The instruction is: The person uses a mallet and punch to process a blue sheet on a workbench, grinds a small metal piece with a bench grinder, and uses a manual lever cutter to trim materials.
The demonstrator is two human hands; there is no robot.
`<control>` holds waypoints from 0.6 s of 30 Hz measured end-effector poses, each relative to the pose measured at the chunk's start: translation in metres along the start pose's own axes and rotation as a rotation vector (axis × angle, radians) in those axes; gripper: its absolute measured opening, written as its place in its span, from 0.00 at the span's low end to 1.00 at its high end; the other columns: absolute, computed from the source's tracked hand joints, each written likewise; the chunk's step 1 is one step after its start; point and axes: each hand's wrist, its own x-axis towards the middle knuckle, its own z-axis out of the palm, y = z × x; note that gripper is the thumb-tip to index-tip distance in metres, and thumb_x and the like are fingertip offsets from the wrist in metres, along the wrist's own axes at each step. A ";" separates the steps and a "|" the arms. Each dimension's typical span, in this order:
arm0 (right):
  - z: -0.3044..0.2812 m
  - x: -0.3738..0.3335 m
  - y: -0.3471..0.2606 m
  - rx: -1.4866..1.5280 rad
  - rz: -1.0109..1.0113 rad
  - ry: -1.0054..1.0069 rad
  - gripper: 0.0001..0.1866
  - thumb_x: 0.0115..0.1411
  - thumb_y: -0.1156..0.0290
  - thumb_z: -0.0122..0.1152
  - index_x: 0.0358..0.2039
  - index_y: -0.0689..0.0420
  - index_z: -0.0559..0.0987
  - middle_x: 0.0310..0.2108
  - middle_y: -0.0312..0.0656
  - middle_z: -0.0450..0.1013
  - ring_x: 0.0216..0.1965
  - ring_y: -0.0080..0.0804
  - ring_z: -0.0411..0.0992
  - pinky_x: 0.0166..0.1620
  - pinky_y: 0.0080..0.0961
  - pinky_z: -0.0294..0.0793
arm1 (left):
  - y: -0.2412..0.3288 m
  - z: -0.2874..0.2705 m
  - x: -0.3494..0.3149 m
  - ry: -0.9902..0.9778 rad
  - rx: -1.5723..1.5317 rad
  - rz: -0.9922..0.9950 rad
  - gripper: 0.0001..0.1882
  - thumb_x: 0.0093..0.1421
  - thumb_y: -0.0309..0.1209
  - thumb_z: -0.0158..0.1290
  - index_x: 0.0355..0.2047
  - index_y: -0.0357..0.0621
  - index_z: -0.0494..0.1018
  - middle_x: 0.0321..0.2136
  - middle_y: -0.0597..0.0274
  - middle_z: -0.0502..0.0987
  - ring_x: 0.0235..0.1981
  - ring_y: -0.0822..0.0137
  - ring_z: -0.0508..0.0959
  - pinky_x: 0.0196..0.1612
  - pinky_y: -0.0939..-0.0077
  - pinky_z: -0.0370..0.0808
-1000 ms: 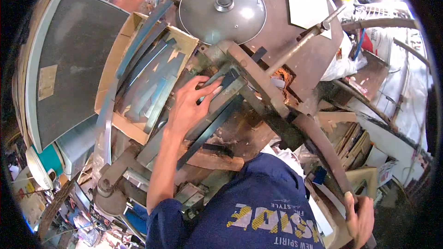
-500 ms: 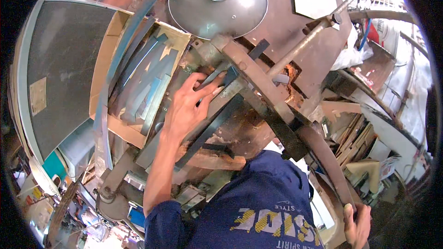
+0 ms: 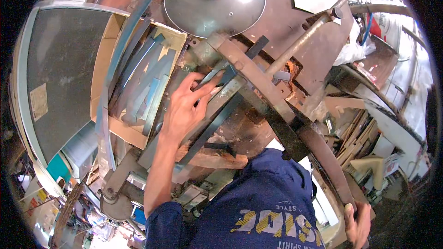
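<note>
A flat metal strip point(image 3: 217, 110) on the rusty press bed is pressed under the spread fingers of the left hand point(image 3: 184, 106), hemmed by the cardboard box point(image 3: 104, 71) at left, while the long lever point(image 3: 295, 124) is gripped near right by the right hand point(image 3: 357, 219), now raised slightly from before.

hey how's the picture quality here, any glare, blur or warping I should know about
Head view: strong fisheye bending, with black corners and the long lever bar curving toward the rim; bright washout at the right edge over the white sheeting; soft sheen on the round metal lid; left hand on the metal strips is fairly sharp; right hand sits dim near the bottom edge.
</note>
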 end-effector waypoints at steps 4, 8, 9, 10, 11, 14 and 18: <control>0.010 0.003 0.015 0.017 -0.004 0.002 0.31 0.64 0.44 0.54 0.44 0.65 0.74 0.38 0.60 0.69 0.41 0.56 0.69 0.48 0.42 0.67 | -0.002 0.002 0.000 0.002 0.005 0.011 0.15 0.55 0.21 0.60 0.44 0.44 0.81 0.36 0.53 0.75 0.31 0.62 0.76 0.36 0.72 0.73; 0.024 0.008 0.039 0.081 -0.125 0.045 0.26 0.64 0.50 0.54 0.41 0.65 0.73 0.34 0.56 0.68 0.37 0.51 0.69 0.45 0.40 0.68 | 0.002 -0.002 -0.002 -0.006 0.022 0.032 0.13 0.54 0.20 0.60 0.42 0.41 0.81 0.36 0.52 0.75 0.32 0.61 0.77 0.36 0.72 0.73; 0.024 0.008 0.040 0.112 -0.105 0.022 0.24 0.64 0.53 0.55 0.42 0.66 0.73 0.36 0.57 0.69 0.38 0.52 0.69 0.47 0.40 0.67 | 0.005 -0.003 0.000 -0.013 0.024 0.046 0.13 0.54 0.20 0.60 0.42 0.41 0.81 0.36 0.52 0.75 0.32 0.61 0.77 0.36 0.72 0.73; 0.031 0.010 0.043 0.125 -0.098 0.036 0.24 0.64 0.53 0.55 0.42 0.66 0.73 0.36 0.57 0.69 0.38 0.52 0.69 0.47 0.40 0.67 | 0.002 -0.003 0.001 -0.014 0.020 0.053 0.13 0.54 0.20 0.60 0.41 0.41 0.81 0.36 0.52 0.74 0.32 0.61 0.77 0.36 0.72 0.73; 0.046 0.019 0.050 0.204 -0.150 0.083 0.24 0.61 0.56 0.58 0.46 0.65 0.73 0.36 0.57 0.70 0.40 0.54 0.69 0.46 0.42 0.68 | -0.002 -0.003 -0.001 -0.015 0.020 0.060 0.13 0.54 0.19 0.59 0.41 0.40 0.81 0.35 0.52 0.74 0.32 0.61 0.77 0.36 0.73 0.73; 0.151 0.121 0.102 0.252 -0.362 0.095 0.28 0.49 0.63 0.59 0.49 0.66 0.77 0.40 0.65 0.70 0.43 0.58 0.69 0.49 0.44 0.68 | 0.005 0.003 0.007 0.016 0.004 0.144 0.14 0.54 0.18 0.59 0.43 0.40 0.81 0.33 0.54 0.72 0.30 0.63 0.74 0.34 0.73 0.72; 0.220 0.191 0.079 0.454 -0.625 0.133 0.28 0.49 0.61 0.55 0.48 0.66 0.77 0.38 0.64 0.73 0.43 0.57 0.70 0.50 0.43 0.68 | 0.004 0.004 -0.004 -0.010 0.024 0.053 0.15 0.54 0.19 0.58 0.43 0.41 0.81 0.32 0.55 0.71 0.29 0.64 0.72 0.33 0.74 0.69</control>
